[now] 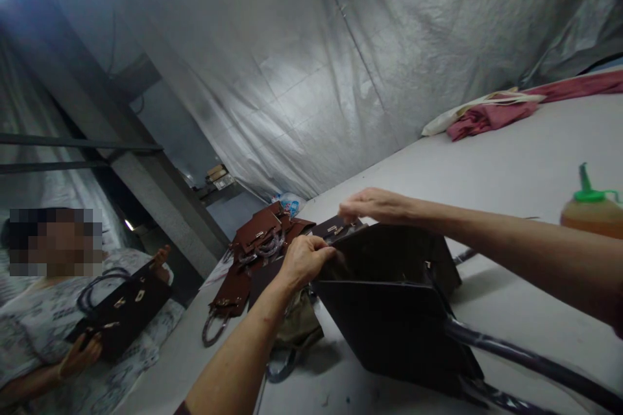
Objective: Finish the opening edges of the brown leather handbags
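Observation:
A dark brown handbag [394, 311] lies open on the white table [511, 175], its long handle [525, 356] trailing toward the lower right. My left hand [304, 259] is closed on the bag's near rim at its left end. My right hand [374, 205] reaches across from the right and pinches the far flap of the bag, fingers pressed together by its metal fittings [335, 229].
A pile of reddish-brown bags [253, 253] with wrapped handles lies at the table's far left. A co-worker's hands [82, 350] hold another dark bag [121, 314] at lower left. A green-capped glue bottle [591, 211] stands at right; red cloth [491, 115] lies at the back.

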Demonstrator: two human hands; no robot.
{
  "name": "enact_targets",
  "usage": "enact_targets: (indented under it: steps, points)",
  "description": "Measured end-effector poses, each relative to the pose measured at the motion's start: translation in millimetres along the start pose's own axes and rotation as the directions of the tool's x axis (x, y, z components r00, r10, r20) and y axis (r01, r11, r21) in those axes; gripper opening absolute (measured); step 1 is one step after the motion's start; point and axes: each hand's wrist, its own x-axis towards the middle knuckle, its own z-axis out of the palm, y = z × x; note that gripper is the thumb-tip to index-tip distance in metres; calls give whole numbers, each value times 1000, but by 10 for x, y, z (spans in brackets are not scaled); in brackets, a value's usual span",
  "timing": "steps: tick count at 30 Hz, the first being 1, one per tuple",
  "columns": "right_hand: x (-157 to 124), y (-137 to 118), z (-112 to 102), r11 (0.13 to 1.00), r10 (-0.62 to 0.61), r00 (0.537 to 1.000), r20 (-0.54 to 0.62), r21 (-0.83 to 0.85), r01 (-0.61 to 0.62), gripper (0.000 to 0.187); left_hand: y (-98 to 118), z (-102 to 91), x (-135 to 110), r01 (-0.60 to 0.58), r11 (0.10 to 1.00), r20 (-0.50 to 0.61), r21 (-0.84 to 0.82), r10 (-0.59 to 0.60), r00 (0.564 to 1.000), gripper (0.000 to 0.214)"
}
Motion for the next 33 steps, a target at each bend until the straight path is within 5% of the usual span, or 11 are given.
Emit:
enact_targets:
  steps: [4,9,15,20,23,28,31,33]
  points:
    - [-140,120,-253,992,44,998,-34,-118,-47,52,0,-1,-29,30,1000,-48,5,-29,998,23]
    - [-336,119,-20,952,50,997,65,-304,-28,29,38,23,-30,28,999,-70,16,-27,997,23]
    - [-295,19,108,885,103,994,22,-459,-81,32,63,47,-26,31,998,-126,54,-24,992,26]
    - [-228,-198,94,904,9,988,154,-424,58,28,164,30,-86,18,988,-137,153,3,991,24]
    - [-217,-322,213,902,-88,975,204,-400,165,44,307,44,-165,-57,964,-90,259,83,992,24]
    - [-229,-409,319,895,-129,972,198,-399,200,41,575,42,-315,-143,905,-43,401,174,984,22]
    - [-255,-419,147,909,-167,980,111,-369,197,29,711,-76,-345,-156,944,-95,292,191,977,16]
    - [-286,-389,-53,931,-198,980,20,-310,194,17,760,-209,-361,-167,986,-161,25,169,972,23]
